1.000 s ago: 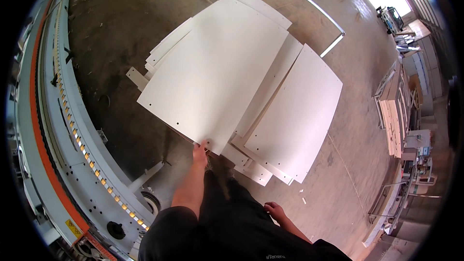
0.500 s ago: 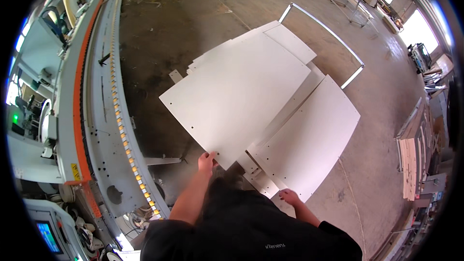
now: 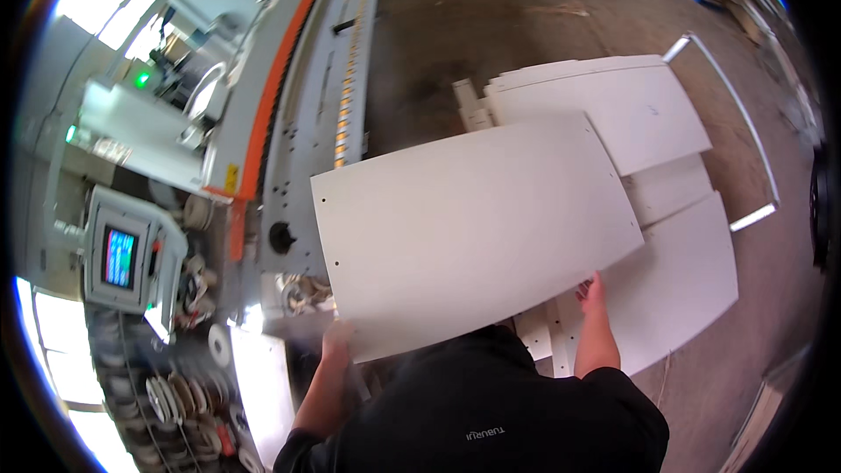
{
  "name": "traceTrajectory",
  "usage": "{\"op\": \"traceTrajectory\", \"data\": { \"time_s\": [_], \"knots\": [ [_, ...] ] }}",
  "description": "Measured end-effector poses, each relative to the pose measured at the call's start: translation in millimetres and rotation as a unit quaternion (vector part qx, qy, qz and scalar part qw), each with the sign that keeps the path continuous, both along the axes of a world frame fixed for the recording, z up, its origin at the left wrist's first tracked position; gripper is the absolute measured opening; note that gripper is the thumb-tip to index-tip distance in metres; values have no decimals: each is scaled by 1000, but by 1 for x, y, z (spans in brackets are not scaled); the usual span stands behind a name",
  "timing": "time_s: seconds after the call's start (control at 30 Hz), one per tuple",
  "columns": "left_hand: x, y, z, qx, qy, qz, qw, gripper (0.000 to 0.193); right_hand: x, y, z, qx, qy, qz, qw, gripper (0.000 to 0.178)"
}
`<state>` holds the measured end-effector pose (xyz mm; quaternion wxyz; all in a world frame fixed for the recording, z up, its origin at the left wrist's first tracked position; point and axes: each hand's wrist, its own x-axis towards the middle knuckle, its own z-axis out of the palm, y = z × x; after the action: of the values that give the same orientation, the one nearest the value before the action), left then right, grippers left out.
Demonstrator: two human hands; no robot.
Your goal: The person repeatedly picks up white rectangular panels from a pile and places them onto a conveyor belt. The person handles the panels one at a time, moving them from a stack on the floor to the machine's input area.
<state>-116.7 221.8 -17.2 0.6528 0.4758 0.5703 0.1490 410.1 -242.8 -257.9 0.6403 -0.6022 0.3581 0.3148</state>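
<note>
Head view: your left hand [image 3: 338, 342] is closed on the near left corner of the large white panel [image 3: 473, 236]; motion blur hides the exact set of its fingers. Your right hand [image 3: 592, 291] is at the panel's near edge, toward its right end, with fingers parted; you cannot tell from here whether it bears any weight.

The panel lies in front of your body, face up, with dark holes along its left end and smaller marks near its right end. It overlaps a white board [image 3: 631, 109] in the stack beyond, while its left end reaches in front of the machine bed [image 3: 302, 166]. A second board [image 3: 679, 289] lies to the right, near your right hand, partly covered by the panel.

On your left, the machine carries an orange strip [image 3: 273, 105]. A control console [image 3: 123, 250] with a lit screen stands near it, above rolls of material [image 3: 180, 394]. A bent metal bar [image 3: 738, 114] borders the stack's far right side.
</note>
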Motion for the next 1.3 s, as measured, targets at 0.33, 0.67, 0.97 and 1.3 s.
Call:
{"op": "traceTrajectory", "data": {
  "time_s": [0.33,0.67,0.97,1.3],
  "knots": [
    [-158,0,-19,266,304,138,904,41,-57,32,-57,96,17,-137,986,71],
    [-158,15,-16,360,421,78,829,36,-129,43,69,46,-70,-170,982,76],
    [-277,62,-25,471,522,29,710,46,-272,77,107,167,-80,-90,979,70],
    [-241,43,-19,537,347,-124,759,54,-414,116,195,158,-170,332,914,56]
  ]
}}
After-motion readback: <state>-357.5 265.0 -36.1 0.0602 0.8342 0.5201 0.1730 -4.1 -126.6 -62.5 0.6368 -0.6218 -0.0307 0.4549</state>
